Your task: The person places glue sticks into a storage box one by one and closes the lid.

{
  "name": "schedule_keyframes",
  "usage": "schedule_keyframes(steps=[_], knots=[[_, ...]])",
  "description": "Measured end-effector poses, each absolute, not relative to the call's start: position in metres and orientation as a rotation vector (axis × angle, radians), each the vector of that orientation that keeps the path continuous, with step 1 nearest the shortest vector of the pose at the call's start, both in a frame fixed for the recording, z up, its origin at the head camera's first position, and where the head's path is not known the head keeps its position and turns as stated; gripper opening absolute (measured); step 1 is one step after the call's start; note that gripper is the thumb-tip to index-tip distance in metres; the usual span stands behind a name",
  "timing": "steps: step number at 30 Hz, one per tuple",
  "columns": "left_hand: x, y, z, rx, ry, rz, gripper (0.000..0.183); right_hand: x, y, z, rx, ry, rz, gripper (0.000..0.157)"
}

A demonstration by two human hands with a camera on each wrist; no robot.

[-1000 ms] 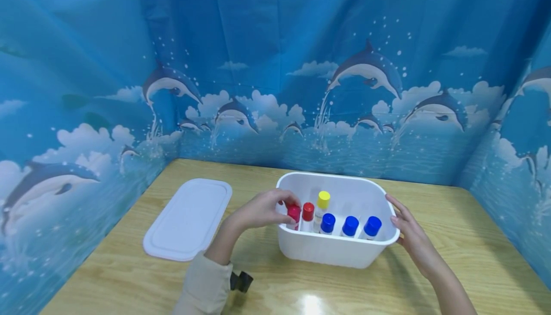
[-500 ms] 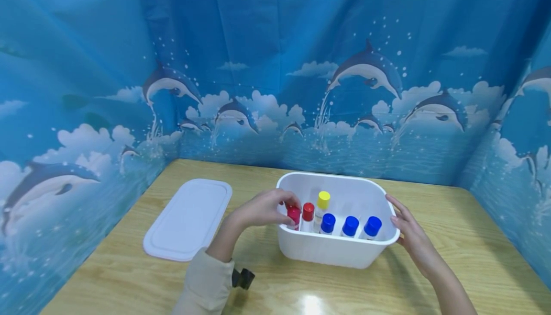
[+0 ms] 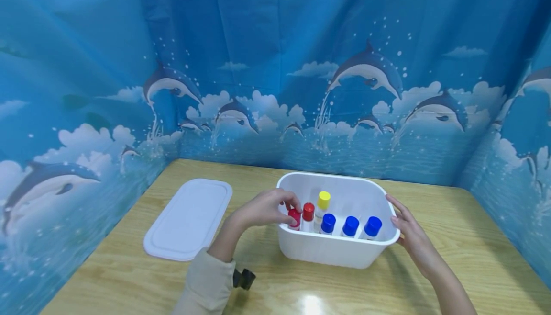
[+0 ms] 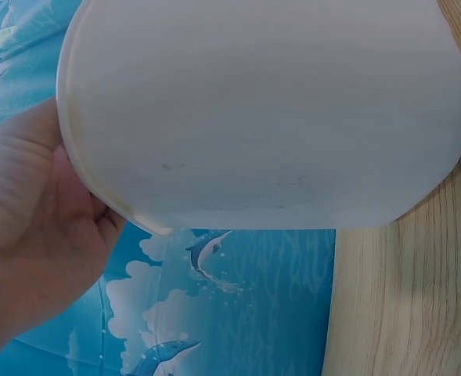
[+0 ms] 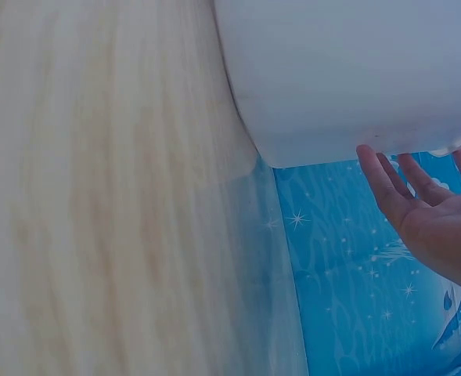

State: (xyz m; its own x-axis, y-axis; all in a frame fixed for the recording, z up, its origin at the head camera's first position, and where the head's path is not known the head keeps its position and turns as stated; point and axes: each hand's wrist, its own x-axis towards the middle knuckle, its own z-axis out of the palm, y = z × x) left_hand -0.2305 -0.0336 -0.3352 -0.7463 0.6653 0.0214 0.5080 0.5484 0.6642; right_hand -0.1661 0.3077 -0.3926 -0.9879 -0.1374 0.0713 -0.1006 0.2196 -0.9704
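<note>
A white plastic bin (image 3: pixel 331 250) holds several clear bottles standing upright. My left hand (image 3: pixel 270 207) reaches over its left rim, thumb and fingers pinching the red cap of the leftmost bottle (image 3: pixel 294 221). Beside it stands another red-capped bottle (image 3: pixel 308 212), then a yellow-capped bottle (image 3: pixel 324 201). Three blue-capped bottles (image 3: pixel 328 223) line the near wall. My right hand (image 3: pixel 411 236) grips the bin's right end, thumb on the rim; in the right wrist view its fingers (image 5: pixel 383 184) lie against the outer wall. The left wrist view shows that hand (image 4: pixel 27 211) at the rim, its fingertips hidden.
A white lid (image 3: pixel 187 219) lies flat on the wooden table (image 3: pixel 275 291), left of the bin. A blue dolphin-print curtain (image 3: pixel 258 66) hangs behind the table and along both sides. A black device sits on my left wrist.
The left fingers and the pinched red cap have shifted very slightly down and to the right inside the bin. The right hand, bin, lid and other bottles look unchanged.
</note>
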Motion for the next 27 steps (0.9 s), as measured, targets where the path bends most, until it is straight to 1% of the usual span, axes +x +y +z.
schedule_keyframes(steps=[12, 27], knots=[[-0.2305, -0.0343, -0.3344, 0.997, 2.558, 0.965, 0.026, -0.1651, 0.3083, -0.3932, -0.274, 2.443, -1.923, 0.05], [-0.2306, -0.0334, -0.3339, 0.985, 2.528, 0.946, 0.026, -0.1662, 0.3087, -0.394, -0.274, 2.43, -1.931, 0.051]])
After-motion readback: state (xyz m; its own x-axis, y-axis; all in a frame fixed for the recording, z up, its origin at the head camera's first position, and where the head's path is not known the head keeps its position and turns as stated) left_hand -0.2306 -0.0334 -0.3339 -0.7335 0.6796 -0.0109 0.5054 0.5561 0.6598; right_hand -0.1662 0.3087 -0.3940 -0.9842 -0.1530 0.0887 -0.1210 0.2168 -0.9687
